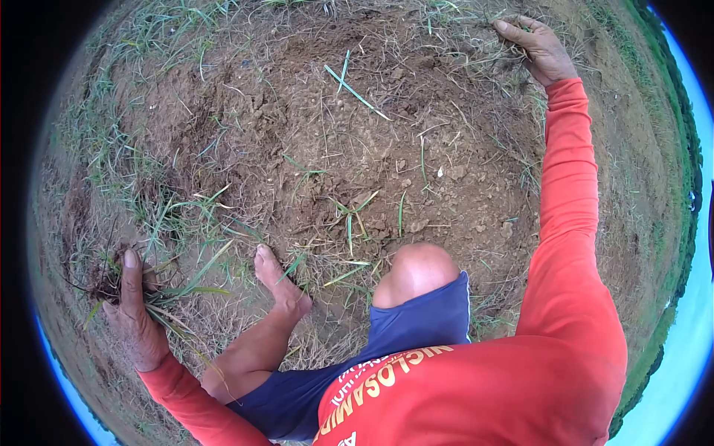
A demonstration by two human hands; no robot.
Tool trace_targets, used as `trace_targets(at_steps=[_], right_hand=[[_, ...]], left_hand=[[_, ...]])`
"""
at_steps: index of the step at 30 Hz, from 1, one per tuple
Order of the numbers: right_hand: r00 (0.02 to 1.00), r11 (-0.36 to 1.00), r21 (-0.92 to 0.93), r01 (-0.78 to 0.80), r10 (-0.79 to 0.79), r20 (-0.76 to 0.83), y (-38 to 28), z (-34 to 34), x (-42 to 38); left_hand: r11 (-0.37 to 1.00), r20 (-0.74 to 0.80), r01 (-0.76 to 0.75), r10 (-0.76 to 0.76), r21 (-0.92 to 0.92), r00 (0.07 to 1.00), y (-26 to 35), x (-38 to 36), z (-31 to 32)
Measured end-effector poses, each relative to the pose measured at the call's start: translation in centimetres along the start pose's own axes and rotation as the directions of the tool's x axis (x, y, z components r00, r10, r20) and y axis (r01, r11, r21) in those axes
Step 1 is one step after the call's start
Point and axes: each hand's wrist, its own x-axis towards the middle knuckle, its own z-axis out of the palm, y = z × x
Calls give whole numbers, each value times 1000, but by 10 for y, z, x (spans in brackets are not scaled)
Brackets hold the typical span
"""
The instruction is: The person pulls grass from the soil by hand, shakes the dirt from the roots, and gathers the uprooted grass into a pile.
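At the lower left, my left hand [140, 323] is closed around a clump of grass [175, 293]. Its long green and yellowing blades point right, and dark, soil-covered roots [106, 281] stick out past the thumb. My right hand [541, 53] is stretched far out to the upper right, its fingers curled down and the thumb pointing left. A thin tuft of dry grass [509, 53] shows at its fingertips, low over the ground; the fingers partly hide it.
Brown, crumbly soil [297, 134] spreads ahead, with loose green blades [357, 93] lying on it. Small grass shoots [349, 215] stand near my bent knee [420, 271]. Denser grass [160, 212] grows at left, close to my bare foot [279, 279].
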Motion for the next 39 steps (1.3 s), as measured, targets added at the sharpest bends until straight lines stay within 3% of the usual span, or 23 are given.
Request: trace_targets(at_steps=[1,2,3,4,6,9,13,16,17,20,23,29,32,35,37,39], right_hand=[[998,997,72,-22,18,60,-1,5,-5],[998,918,-392,-55,56,-9,16,-1,5],[994,636,-765,-105,58,-89,49,-12,23],[987,216,-963,-162,18,-162,74,-17,32],[979,584,-786,-204,130,-158,96,-18,32],[986,443,-882,-162,103,-129,135,2,50],[992,481,-876,-25,123,39,128,46,51],[986,546,-827,-136,153,-61,153,32,64],[987,703,-693,-160,120,-105,160,22,61],[959,705,-677,-209,13,-281,183,2,59],[942,640,-729,-244,-23,-336,150,-19,51],[930,643,-698,-315,62,-363,132,-68,50],[962,500,-832,-240,5,-275,146,-45,62],[941,360,-873,-329,203,-272,159,2,77],[879,241,-868,-434,322,-350,171,20,98],[869,212,-895,-392,406,-284,189,10,119]], left_hand=[[1000,-16,6,-5,15,1000,2,-1,0],[1000,-34,6,-5,26,999,4,-2,2],[999,-48,-1,3,48,999,5,-5,5],[998,-65,-12,17,69,998,7,-8,9],[991,-77,-45,55,129,996,5,-6,7],[953,21,-86,84,290,996,-22,-3,-20],[887,167,-92,17,452,986,-41,0,-42],[916,40,-47,34,399,999,-19,-7,-18],[922,3,-64,68,383,998,-17,-7,-14],[907,-12,-177,196,381,981,-27,-3,-17],[950,8,-9,7,311,1000,-30,0,-26],[956,1,-45,47,289,999,-20,5,-13],[906,75,-168,151,389,986,-12,6,-6],[946,-6,51,-52,321,999,4,8,10],[927,13,-63,63,369,998,5,6,21],[917,34,-91,85,389,996,-3,6,18]])
